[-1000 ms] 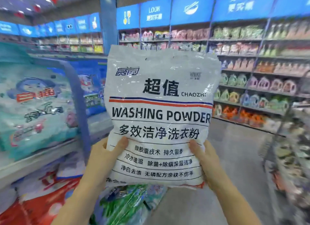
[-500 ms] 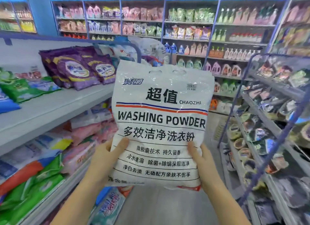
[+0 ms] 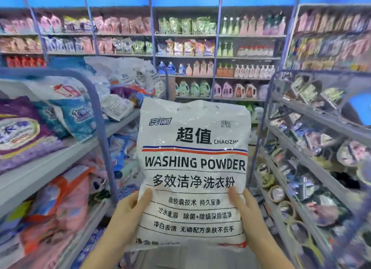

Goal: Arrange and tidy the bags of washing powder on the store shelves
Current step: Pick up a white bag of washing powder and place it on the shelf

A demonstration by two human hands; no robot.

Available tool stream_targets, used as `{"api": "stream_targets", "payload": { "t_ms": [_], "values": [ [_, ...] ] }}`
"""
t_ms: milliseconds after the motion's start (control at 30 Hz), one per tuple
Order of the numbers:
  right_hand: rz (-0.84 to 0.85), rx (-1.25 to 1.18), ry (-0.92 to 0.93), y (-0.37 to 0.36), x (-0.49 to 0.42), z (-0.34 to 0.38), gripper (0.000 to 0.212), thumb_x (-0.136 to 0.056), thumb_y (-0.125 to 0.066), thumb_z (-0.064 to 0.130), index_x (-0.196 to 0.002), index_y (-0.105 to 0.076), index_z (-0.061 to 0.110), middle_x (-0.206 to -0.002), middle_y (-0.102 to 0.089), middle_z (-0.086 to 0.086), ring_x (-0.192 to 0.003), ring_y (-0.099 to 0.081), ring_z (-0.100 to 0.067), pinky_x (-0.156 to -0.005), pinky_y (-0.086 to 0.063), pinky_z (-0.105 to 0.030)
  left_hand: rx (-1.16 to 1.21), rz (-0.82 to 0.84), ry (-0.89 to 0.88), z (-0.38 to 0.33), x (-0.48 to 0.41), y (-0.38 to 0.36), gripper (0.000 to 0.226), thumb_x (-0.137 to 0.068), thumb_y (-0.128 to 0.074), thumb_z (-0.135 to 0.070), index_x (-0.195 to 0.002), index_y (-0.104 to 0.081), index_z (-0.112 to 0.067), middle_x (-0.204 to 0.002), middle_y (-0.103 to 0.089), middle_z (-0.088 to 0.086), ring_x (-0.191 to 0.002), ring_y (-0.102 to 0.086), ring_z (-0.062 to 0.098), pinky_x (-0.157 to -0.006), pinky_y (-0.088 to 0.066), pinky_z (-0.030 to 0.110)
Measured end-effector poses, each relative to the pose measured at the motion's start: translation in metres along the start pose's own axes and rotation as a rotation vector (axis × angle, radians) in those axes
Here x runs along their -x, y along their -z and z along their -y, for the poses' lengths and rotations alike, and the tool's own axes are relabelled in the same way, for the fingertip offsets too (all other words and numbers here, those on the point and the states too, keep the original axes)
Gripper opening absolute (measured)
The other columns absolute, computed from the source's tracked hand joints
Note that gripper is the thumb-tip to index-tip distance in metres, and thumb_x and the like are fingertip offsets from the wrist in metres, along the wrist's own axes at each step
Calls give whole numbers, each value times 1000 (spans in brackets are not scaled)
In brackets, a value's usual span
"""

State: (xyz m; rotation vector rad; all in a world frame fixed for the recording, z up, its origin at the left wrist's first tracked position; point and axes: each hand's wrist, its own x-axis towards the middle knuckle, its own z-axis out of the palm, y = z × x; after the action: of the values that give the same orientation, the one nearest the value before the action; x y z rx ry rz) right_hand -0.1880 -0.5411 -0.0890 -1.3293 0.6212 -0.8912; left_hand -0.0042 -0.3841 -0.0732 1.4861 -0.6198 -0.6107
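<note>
I hold a white bag of washing powder (image 3: 193, 168) upright in front of me, its printed face towards me. My left hand (image 3: 128, 212) grips its lower left edge with the thumb on the front. My right hand (image 3: 248, 212) grips the lower right edge the same way. On the left shelf (image 3: 60, 160) lie other bags: a purple one (image 3: 22, 132), a blue and white one (image 3: 78, 114) and white ones (image 3: 120, 76) heaped further along.
Red, pink and blue bags (image 3: 60, 200) fill the lower left shelf. A blue metal shelf frame (image 3: 102, 128) stands close on the left. Racks of small packets (image 3: 313, 148) line the right. The aisle runs ahead to a back wall of detergent bottles (image 3: 200, 72).
The view has advanced along the aisle and turned right; the left shelf's purple bags are now beside me. Both hands keep the same hold on the white bag.
</note>
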Motion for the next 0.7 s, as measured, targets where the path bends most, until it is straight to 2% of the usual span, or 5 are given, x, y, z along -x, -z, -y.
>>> {"api": "stream_targets", "payload": {
  "t_ms": [133, 333, 467, 633, 700],
  "values": [
    [25, 23, -16, 20, -112, -15, 43, -71, -75, 47, -101, -62, 19, -87, -75, 7, -80, -71, -13, -62, -57, -24, -5, -106, -3, 8, -96, -42, 23, -92, -55, -26, -81, -68, -11, -65, -73, -4, -59, -67, 3, -51, -49, 15],
    [159, 53, -60, 46, -291, -19, 42, -76, -66, 48, -108, -63, 22, -98, -74, 5, -93, -70, -16, -87, -53, -42, -79, -256, -101, 2, -232, -101, 36, -94, -52, -16, -58, -59, -17, -41, -57, -10, -39, -51, -11, -43, -36, 4],
    [257, 82, -48, 44, -392, -20, 38, -80, -68, 45, -109, -63, 21, -94, -74, 10, -88, -70, -8, -69, -54, -20, -82, -347, -94, -9, -311, -128, 31, -92, -51, -23, -64, -59, -15, -41, -59, -19, -49, -59, -1, -47, -38, 3],
    [334, 123, -72, 23, -510, -35, 90, -32, -74, 76, -103, -64, 20, -94, -74, 5, -88, -71, -14, -71, -55, -27, -76, -447, -71, -10, -409, -136, 25, -93, -53, -27, -68, -54, -33, -39, -52, -19, -63, -40, -5, -49, -30, 8],
    [356, 121, -52, 9, -558, -41, 84, -40, -73, 77, -103, -63, 22, -94, -74, 4, -89, -70, -16, -79, -54, -36, -79, -459, -54, -5, -455, -130, 24, -92, -56, -36, -69, -58, -30, -43, -54, -19, -64, -43, -1, -51, -27, 10]
  ]
}}
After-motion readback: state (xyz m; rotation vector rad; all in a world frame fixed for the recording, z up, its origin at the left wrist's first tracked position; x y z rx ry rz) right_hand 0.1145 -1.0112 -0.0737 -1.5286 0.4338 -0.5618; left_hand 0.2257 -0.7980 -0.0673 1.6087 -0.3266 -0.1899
